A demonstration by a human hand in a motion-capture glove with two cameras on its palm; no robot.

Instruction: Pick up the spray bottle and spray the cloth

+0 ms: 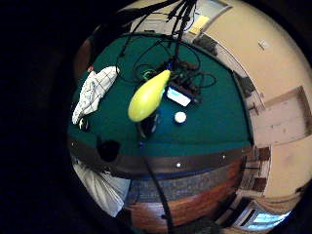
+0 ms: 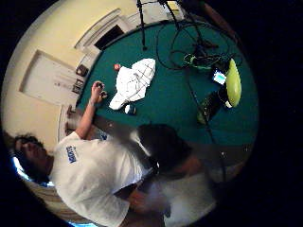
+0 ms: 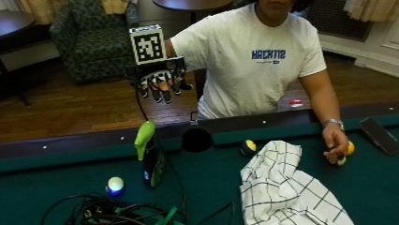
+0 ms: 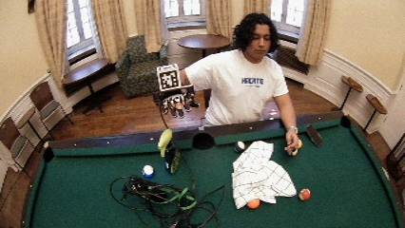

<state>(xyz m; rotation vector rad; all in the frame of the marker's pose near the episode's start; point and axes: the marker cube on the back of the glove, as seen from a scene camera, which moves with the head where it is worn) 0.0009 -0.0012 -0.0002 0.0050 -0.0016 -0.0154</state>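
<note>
Checked white cloth (image 3: 290, 187) lies limp mid-surface, while the green-headed spray bottle (image 3: 150, 157), upright beside the person-side rail, looks light, rigid and smooth, best taken round its neck, and beyond that rail the gloved right hand (image 3: 161, 80) hangs raised, fingers relaxed, empty.

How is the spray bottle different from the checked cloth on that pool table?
The spray bottle stands upright near the rail; the cloth lies crumpled flat on the felt. The bottle has a lime-green top over a dark body; the cloth is white with dark grid lines. The bottle is narrow, while the cloth spreads wide. Both rest on the green table, untouched by the gloved right hand raised above.
</note>
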